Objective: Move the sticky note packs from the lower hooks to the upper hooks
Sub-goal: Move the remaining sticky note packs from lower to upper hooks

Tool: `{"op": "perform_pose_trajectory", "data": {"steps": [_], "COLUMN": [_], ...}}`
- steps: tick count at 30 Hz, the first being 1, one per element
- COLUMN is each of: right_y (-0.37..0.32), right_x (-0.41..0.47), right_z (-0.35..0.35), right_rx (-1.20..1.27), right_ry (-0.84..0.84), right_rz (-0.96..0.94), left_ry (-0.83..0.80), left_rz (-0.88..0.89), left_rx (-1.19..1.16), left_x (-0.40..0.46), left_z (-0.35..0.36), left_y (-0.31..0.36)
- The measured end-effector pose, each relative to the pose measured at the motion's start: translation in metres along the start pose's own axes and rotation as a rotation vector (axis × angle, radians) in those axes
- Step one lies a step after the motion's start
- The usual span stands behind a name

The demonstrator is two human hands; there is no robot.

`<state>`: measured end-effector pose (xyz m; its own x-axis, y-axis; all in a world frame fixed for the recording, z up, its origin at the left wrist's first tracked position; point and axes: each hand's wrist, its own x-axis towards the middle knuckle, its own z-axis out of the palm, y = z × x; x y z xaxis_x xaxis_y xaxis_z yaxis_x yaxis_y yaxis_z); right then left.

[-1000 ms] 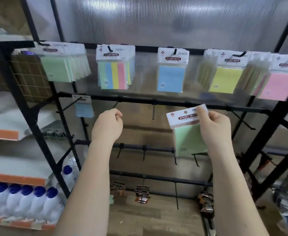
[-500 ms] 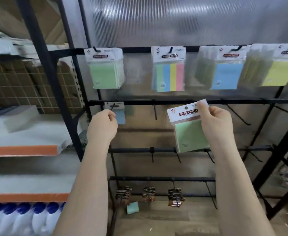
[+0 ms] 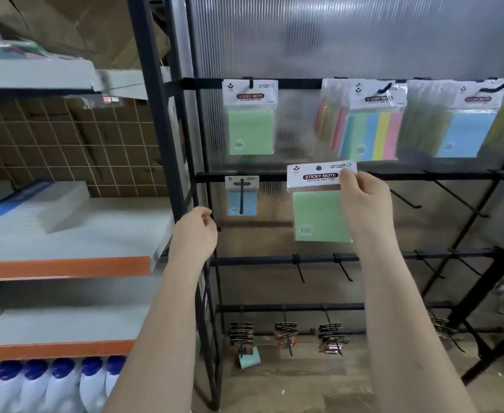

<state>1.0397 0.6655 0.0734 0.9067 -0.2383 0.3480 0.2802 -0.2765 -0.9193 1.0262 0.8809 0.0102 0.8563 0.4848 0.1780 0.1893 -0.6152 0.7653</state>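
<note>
Rack shifted rightward in view; right hand (image 3: 364,201) pinching green pack (image 3: 319,216), left hand (image 3: 195,234) curled empty

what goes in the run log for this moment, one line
right hand: pinches green sticky note pack by header, off hooks | left hand: curled, holds nothing | blue pack: on lower hook | step: hang green pack up top
</note>
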Motion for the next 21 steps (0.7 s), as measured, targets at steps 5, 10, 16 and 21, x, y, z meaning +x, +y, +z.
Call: {"op": "perform_pose_trajectory", "data": {"steps": [5, 10, 16, 21], "right_y": [-0.019, -0.044, -0.066, -0.067], "right_x": [0.016, 0.032, 0.059, 0.076], "right_z": [0.026, 0.057, 0.090, 0.107], "right_rx": [0.138, 0.190, 0.283, 0.315], "right_ry": [0.010, -0.052, -0.087, -0.055], "right_rz": [-0.165, -0.311, -0.319, -0.257], "left_ry": [0.043, -0.003, -0.124, -0.052], "left_rz": [-0.036, -0.014, -0.050, -0.021], "left_rx": [-0.046, 0.028, 0.014, -0.061], "left_x": [0.009, 0.026, 0.060, 0.067], "left_z": [0.011, 0.022, 0.034, 0.033], "left_y": [-0.019, -0.025, -0.031, -0.022]}}
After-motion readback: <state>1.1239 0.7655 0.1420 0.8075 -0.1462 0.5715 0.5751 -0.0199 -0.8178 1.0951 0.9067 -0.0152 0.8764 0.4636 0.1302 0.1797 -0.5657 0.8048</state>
